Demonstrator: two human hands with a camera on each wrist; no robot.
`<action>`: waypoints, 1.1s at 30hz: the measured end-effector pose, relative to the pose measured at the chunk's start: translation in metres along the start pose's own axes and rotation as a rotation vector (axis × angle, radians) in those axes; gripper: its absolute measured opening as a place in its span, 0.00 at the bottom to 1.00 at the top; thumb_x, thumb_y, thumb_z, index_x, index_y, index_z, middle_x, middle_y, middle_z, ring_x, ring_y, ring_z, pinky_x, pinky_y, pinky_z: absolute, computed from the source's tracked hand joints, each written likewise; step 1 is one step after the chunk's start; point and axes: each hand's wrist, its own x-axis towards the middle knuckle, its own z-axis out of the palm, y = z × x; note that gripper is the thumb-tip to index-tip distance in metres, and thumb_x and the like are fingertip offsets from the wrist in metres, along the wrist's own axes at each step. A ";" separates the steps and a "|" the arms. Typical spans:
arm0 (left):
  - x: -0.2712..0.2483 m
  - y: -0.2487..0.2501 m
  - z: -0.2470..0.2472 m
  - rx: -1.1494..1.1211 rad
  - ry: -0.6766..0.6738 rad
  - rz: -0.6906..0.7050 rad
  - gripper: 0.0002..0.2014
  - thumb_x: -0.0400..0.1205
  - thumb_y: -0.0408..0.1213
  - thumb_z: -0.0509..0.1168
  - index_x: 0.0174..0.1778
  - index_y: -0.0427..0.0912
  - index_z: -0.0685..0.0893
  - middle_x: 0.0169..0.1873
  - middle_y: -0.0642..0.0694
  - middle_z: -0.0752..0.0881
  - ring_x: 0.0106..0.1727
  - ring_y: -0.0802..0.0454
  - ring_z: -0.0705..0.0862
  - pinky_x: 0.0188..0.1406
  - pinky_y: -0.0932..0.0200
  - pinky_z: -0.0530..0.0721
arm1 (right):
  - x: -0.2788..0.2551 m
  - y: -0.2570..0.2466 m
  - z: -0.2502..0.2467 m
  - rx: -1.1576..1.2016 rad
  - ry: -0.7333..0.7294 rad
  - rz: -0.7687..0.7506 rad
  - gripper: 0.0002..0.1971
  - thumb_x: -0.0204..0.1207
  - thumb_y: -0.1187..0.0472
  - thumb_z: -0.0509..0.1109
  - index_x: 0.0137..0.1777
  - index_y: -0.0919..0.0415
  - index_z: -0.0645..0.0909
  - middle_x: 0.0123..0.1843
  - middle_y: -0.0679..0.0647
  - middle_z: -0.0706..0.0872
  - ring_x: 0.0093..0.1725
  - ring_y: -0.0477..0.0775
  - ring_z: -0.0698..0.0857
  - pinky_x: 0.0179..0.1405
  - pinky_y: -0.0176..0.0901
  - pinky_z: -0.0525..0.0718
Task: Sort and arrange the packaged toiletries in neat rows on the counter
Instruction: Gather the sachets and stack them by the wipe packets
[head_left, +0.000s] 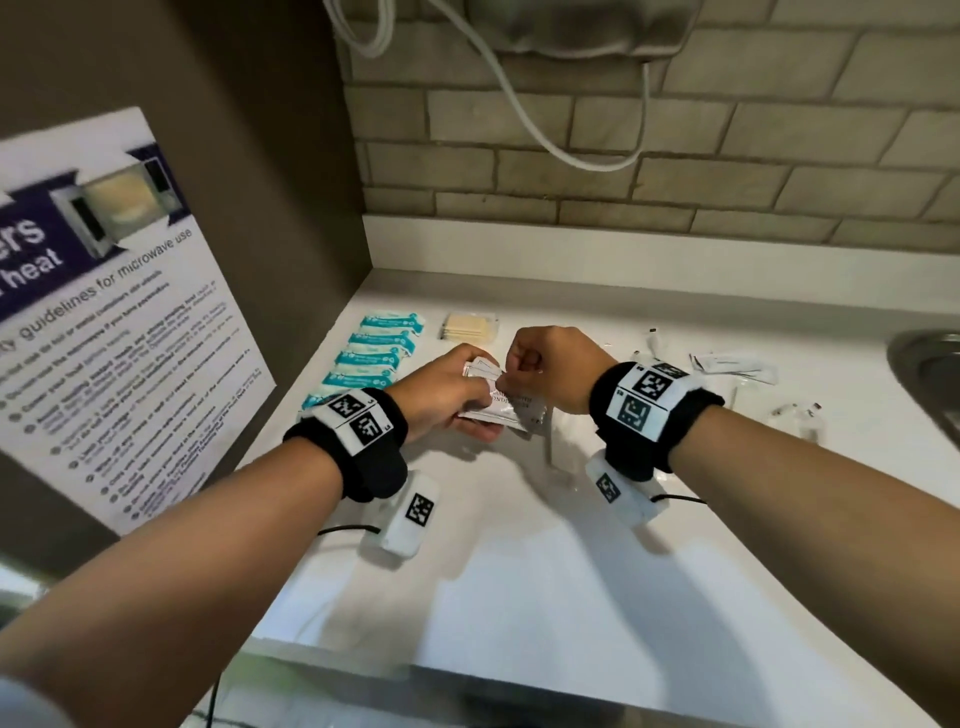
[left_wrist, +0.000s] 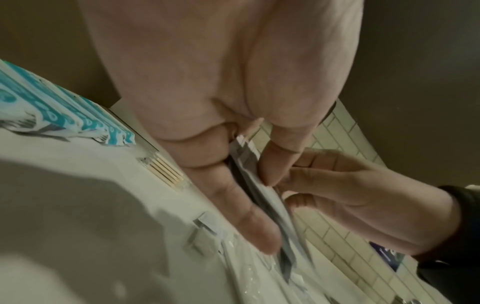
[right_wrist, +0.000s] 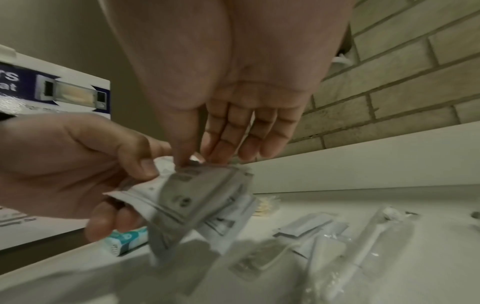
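My left hand grips a stack of flat white sachets just above the white counter. In the right wrist view the sachets fan out between both hands. My right hand pinches the top edge of the stack between thumb and forefinger; the left wrist view shows that pinch on the sachets. A column of teal-and-white packets lies in a neat row at the left, near the wall. A clear pack of wooden sticks lies behind them.
Loose clear-wrapped items and a wrapped toothbrush are scattered right of my hands. A steel sink sits at the far right. A microwave guideline poster hangs on the left panel. A brick wall backs the counter.
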 end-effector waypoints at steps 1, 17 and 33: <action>-0.001 0.000 -0.003 -0.001 -0.017 0.004 0.21 0.81 0.18 0.54 0.69 0.38 0.70 0.60 0.27 0.81 0.48 0.34 0.87 0.45 0.48 0.89 | -0.001 -0.001 0.001 -0.016 -0.007 0.016 0.18 0.71 0.52 0.77 0.58 0.56 0.81 0.52 0.50 0.85 0.53 0.52 0.80 0.53 0.44 0.79; -0.025 -0.031 -0.046 1.214 -0.058 0.247 0.11 0.81 0.41 0.62 0.59 0.51 0.78 0.52 0.51 0.83 0.53 0.49 0.81 0.53 0.54 0.79 | -0.018 -0.040 0.063 -0.645 -0.247 -0.040 0.22 0.77 0.46 0.67 0.67 0.56 0.73 0.63 0.56 0.83 0.65 0.61 0.78 0.61 0.52 0.74; -0.011 -0.037 -0.041 1.233 -0.133 0.111 0.14 0.85 0.33 0.58 0.67 0.41 0.71 0.61 0.40 0.77 0.54 0.43 0.81 0.52 0.51 0.78 | -0.008 -0.035 0.069 -0.399 -0.380 0.166 0.15 0.79 0.53 0.65 0.59 0.62 0.77 0.55 0.59 0.85 0.46 0.57 0.80 0.44 0.46 0.76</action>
